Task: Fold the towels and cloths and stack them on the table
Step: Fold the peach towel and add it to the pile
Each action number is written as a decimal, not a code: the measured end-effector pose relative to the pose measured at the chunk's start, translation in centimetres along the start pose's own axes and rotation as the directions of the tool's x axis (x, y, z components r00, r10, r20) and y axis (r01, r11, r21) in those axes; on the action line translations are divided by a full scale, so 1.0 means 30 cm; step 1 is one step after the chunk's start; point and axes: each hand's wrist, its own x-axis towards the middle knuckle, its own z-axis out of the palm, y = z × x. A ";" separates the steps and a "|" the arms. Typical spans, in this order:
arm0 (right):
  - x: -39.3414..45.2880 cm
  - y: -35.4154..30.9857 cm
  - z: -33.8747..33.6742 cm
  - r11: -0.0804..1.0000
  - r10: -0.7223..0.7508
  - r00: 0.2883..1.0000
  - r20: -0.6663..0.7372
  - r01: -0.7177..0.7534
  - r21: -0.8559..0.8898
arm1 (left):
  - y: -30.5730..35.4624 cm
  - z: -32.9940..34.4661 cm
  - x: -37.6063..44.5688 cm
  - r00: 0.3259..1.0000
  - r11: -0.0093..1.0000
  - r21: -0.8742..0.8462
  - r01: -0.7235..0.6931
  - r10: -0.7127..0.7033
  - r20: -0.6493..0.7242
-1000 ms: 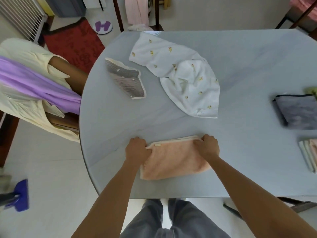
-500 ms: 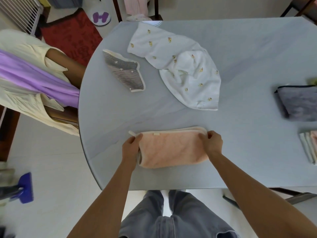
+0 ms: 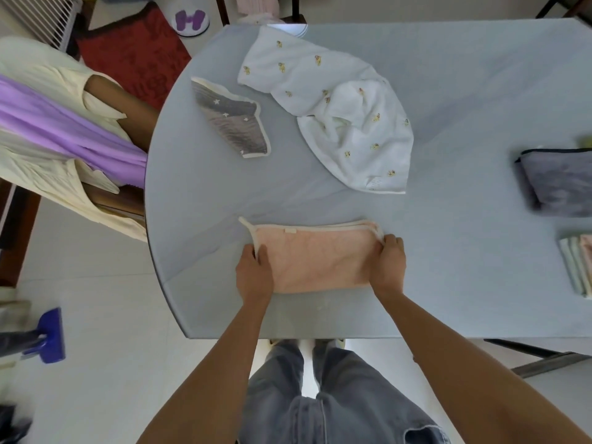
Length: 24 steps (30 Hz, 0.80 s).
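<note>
A folded peach towel (image 3: pixel 315 259) with a cream border lies flat near the front edge of the pale blue table (image 3: pixel 448 251). My left hand (image 3: pixel 254 274) grips its left end, thumb on top. At the right end, my right hand (image 3: pixel 388 264) pinches the towel's edge. Farther back lie a small grey star-patterned cloth (image 3: pixel 232 118) and a crumpled white cloth with yellow prints (image 3: pixel 339 113). A folded grey towel (image 3: pixel 560 181) and a stack of folded pale cloths (image 3: pixel 579 264) sit at the right edge.
A chair draped with cream and purple garments (image 3: pixel 61 129) stands left of the table. A red mat (image 3: pixel 134 56) lies on the floor beyond it, a blue mop head (image 3: pixel 48 336) at the lower left. My legs show under the front edge.
The peach towel has been drawn out wider and flatter, and its near edge lies straight. Both hands slid from its far corners down to its two short ends.
</note>
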 end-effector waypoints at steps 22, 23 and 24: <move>0.055 0.057 0.008 0.971 -0.132 0.990 -0.054 0.118 -0.206 | -0.007 0.011 0.063 0.992 0.891 0.437 -0.123 0.120 0.034; 0.049 0.055 0.015 0.962 -0.140 0.990 -0.029 0.129 -0.239 | 0.006 0.012 0.077 0.995 0.907 0.409 -0.101 0.099 0.025; 0.040 0.058 0.022 0.954 -0.149 0.989 -0.015 0.140 -0.264 | 0.021 0.011 0.093 0.998 0.934 0.352 -0.065 0.065 0.011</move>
